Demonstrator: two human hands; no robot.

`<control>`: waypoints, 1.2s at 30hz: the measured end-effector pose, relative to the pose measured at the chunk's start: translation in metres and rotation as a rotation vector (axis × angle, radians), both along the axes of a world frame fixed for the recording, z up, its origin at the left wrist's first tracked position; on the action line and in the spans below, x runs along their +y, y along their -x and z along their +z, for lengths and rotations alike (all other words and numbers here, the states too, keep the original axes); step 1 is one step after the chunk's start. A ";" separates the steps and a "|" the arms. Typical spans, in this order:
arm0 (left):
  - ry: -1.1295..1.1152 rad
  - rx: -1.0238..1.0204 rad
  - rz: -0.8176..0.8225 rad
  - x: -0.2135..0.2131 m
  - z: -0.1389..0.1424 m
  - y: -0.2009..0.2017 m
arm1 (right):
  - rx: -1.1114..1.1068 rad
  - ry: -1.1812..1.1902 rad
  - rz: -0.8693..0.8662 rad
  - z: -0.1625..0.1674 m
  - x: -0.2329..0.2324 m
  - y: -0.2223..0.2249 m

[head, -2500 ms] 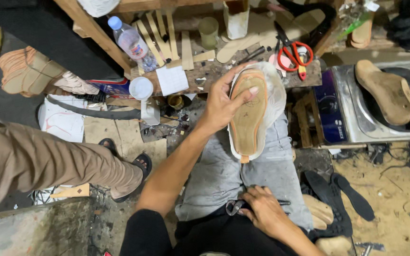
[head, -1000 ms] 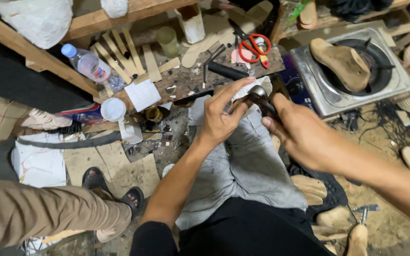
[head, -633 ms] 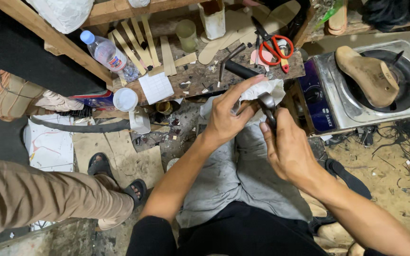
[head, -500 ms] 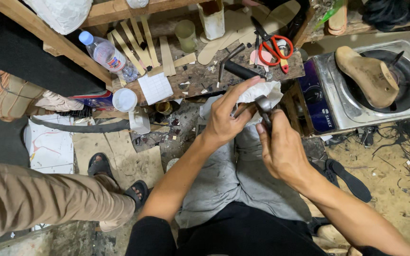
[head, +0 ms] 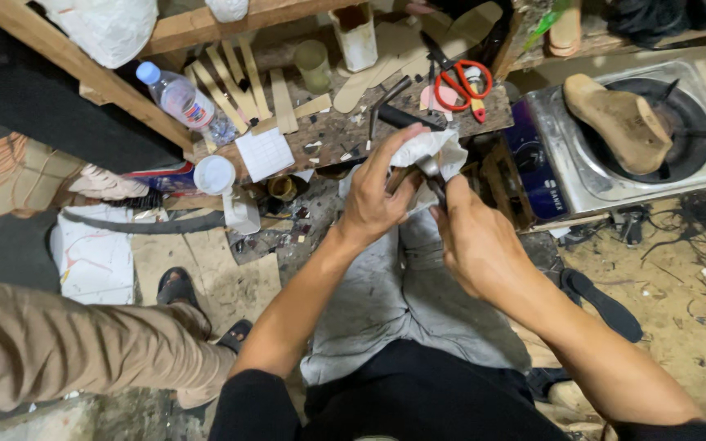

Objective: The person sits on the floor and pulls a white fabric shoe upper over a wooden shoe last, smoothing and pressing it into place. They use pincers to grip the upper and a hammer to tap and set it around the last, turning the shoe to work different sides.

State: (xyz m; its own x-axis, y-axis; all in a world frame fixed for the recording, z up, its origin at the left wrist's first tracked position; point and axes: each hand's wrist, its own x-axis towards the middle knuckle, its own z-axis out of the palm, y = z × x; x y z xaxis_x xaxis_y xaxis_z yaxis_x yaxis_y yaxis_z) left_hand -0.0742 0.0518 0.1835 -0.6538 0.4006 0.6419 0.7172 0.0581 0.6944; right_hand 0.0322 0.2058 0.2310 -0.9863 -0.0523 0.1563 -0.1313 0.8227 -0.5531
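Far left, another person's leg [head: 67,351] in tan trousers, foot in a black sandal [head: 177,287]. A water bottle [head: 185,104] lies on the cluttered wooden bench [head: 328,135]. Centre now: the left hand [head: 377,200] has its fingers wrapped around a white shoe [head: 431,151], held over the lap just in front of the bench. The right hand [head: 471,245] is clenched on a metal tool [head: 433,175] pressed against that shoe. Red scissors [head: 459,82] sit behind, and a wooden shoe form [head: 618,122] rests on the stove [head: 696,175].

Beyond our left hand [head: 377,204] we see the scarred wooden bench [head: 332,135] bearing red-handled scissors [head: 459,82], a water bottle [head: 185,102] and wooden strips [head: 243,82].
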 end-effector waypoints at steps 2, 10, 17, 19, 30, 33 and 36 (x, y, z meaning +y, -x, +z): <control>0.001 -0.116 -0.034 -0.004 0.007 -0.008 | 0.002 0.017 0.003 -0.009 -0.003 -0.001; -0.076 -0.661 -0.371 -0.028 0.022 0.008 | 0.158 0.002 0.042 -0.031 -0.015 -0.010; 0.047 -0.478 -0.287 -0.032 0.014 0.018 | 0.237 -0.096 0.174 -0.014 -0.005 -0.009; 0.080 -0.175 -0.133 -0.032 0.019 0.020 | 0.107 -0.086 0.220 -0.002 0.005 -0.008; 0.094 -0.361 -0.052 -0.022 -0.089 0.018 | -0.535 1.100 -0.289 -0.089 0.045 -0.047; 0.010 -0.584 -0.083 -0.013 -0.131 0.004 | -0.468 1.217 -0.269 -0.107 0.036 -0.041; -0.056 -0.712 -0.064 -0.020 -0.145 -0.006 | -0.445 0.977 -0.163 -0.101 0.026 -0.033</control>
State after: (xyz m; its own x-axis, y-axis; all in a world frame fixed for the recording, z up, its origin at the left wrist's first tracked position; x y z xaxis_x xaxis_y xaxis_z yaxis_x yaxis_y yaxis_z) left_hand -0.0686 0.0323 0.0380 -0.8978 0.4313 0.0889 0.0899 -0.0179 0.9958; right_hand 0.0656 0.2319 0.1305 -0.9487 0.0370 -0.3141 0.3139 -0.0098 -0.9494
